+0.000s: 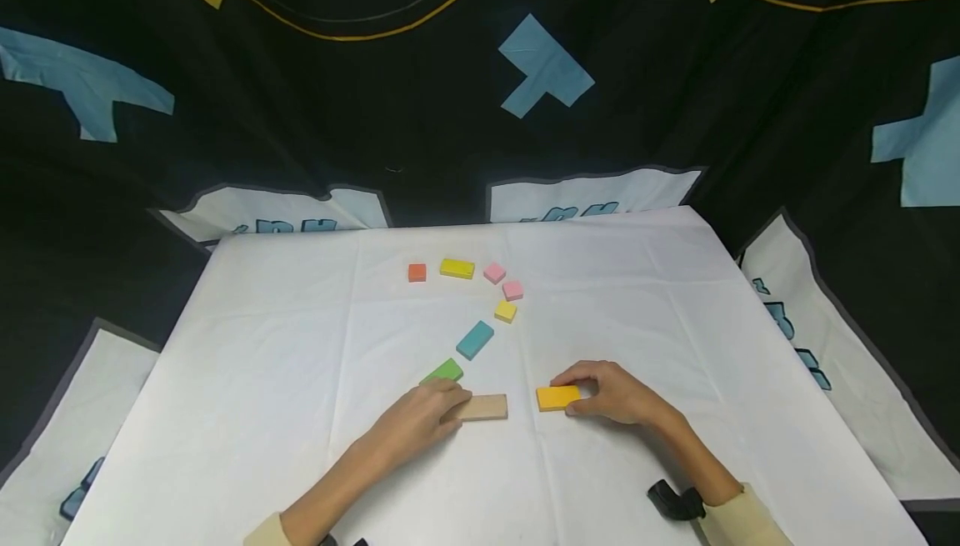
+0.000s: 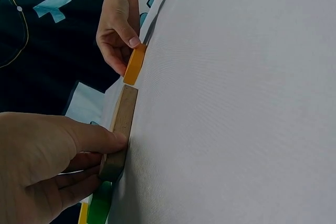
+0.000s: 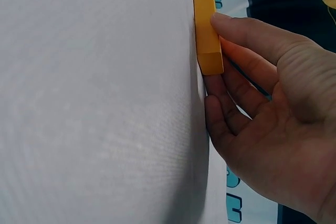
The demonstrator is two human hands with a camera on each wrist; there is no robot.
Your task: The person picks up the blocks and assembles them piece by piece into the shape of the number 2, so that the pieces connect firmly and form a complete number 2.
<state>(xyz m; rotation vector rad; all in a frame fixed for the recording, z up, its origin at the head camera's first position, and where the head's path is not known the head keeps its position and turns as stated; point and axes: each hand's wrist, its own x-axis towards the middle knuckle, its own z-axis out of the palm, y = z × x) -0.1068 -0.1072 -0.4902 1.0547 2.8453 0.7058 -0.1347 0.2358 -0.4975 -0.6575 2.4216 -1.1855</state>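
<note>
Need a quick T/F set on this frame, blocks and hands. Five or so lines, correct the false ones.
1. The right hand holds the amber block. True.
2. The blue block lies between the green block and the small yellow block. True.
3. The left hand holds the blue block. False: it holds the tan block.
4. The two pink blocks are stacked. False: both lie on the white cloth.
5. In the head view, the red-orange block is left of the longer yellow block. True.
6. The tan and amber blocks touch. False: the head view shows a gap between them.
</note>
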